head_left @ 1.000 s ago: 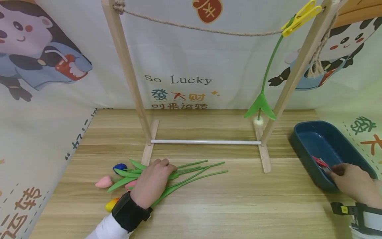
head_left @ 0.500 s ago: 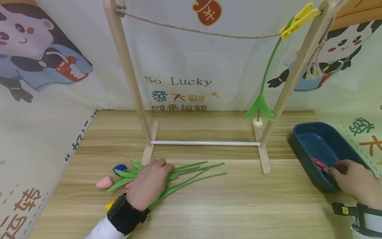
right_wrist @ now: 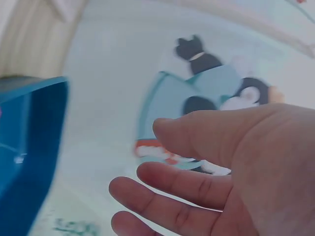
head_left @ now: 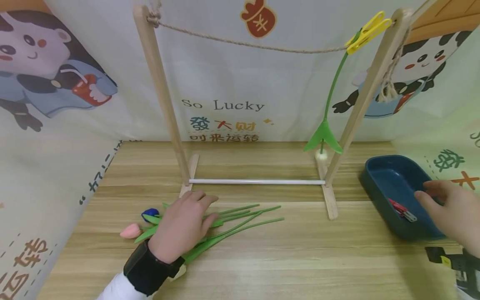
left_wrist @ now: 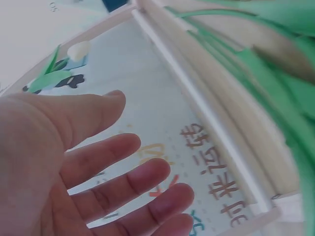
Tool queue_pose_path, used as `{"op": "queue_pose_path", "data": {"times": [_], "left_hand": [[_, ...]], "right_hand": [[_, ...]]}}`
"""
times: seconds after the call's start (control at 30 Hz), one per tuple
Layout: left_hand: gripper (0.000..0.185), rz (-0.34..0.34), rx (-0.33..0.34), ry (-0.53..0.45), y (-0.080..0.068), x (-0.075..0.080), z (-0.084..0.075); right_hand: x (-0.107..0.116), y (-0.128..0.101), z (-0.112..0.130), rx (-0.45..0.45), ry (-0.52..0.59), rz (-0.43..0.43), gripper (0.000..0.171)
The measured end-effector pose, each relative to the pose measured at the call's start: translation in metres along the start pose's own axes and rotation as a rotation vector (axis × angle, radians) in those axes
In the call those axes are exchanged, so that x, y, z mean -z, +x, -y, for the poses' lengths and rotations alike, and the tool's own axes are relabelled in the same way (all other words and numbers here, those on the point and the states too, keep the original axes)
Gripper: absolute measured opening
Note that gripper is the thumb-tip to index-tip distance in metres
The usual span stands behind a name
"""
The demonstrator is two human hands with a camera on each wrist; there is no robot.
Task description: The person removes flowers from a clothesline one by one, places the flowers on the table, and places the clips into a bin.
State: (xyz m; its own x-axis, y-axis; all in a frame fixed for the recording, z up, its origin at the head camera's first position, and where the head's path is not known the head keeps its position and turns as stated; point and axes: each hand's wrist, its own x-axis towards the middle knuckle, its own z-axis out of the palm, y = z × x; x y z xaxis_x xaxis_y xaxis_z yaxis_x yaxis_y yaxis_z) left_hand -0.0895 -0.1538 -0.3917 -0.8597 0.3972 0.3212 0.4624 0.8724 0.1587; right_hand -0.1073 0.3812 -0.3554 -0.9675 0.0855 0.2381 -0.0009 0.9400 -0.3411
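My left hand (head_left: 202, 207) is over a bundle of artificial tulips (head_left: 240, 214) lying on the wooden table, fingers straight and spread. The left wrist view shows the open palm (left_wrist: 74, 162) holding nothing, with green stems (left_wrist: 275, 93) beside it. Blue (head_left: 150, 214) and pink (head_left: 131, 230) flower heads stick out to the left. My right hand (head_left: 429, 193) hovers over the dark blue tray (head_left: 378, 175), fingers relaxed and empty (right_wrist: 197, 187). A red clip (head_left: 400, 208) lies in the tray, apart from the fingers.
A wooden frame (head_left: 161, 96) with a rope (head_left: 247, 41) stands at the back of the table. A yellow clip (head_left: 369, 27) pins a green-stemmed flower (head_left: 324, 133) to the rope beside the right post (head_left: 363, 100). Printed cloth walls surround the table.
My right hand has let go of the red clip and drawn back and up from it. My left hand has opened and lifted its fingers from the stems.
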Motion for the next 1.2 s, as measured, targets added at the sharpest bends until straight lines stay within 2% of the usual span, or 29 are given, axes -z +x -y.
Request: {"op": "queue_pose_path", "data": {"times": [0.13, 0.23, 0.5, 0.73, 1.0, 1.2], "left_hand": [[0.040, -0.044, -0.029, -0.030, 0.008, 0.012, -0.002], [0.043, -0.075, -0.038, -0.061, 0.015, 0.020, -0.004], [0.049, -0.140, -0.054, -0.141, 0.039, 0.039, -0.013], [0.056, -0.207, -0.063, -0.229, 0.064, 0.051, -0.024], [0.056, -0.338, -0.103, -0.413, 0.095, 0.056, -0.042], [0.050, -0.421, -0.121, -0.623, 0.119, 0.056, -0.059]], "right_hand": [[0.014, 0.001, 0.017, 0.076, 0.007, -0.113, 0.036], [0.024, 0.006, 0.027, 0.123, 0.017, -0.164, 0.036], [0.053, 0.023, 0.054, 0.202, 0.064, -0.238, 0.036], [0.082, 0.036, 0.083, 0.235, 0.096, -0.271, 0.039], [0.114, 0.056, 0.125, 0.284, 0.066, -0.321, 0.045], [0.136, 0.072, 0.149, 0.426, 0.022, -0.397, 0.048]]}}
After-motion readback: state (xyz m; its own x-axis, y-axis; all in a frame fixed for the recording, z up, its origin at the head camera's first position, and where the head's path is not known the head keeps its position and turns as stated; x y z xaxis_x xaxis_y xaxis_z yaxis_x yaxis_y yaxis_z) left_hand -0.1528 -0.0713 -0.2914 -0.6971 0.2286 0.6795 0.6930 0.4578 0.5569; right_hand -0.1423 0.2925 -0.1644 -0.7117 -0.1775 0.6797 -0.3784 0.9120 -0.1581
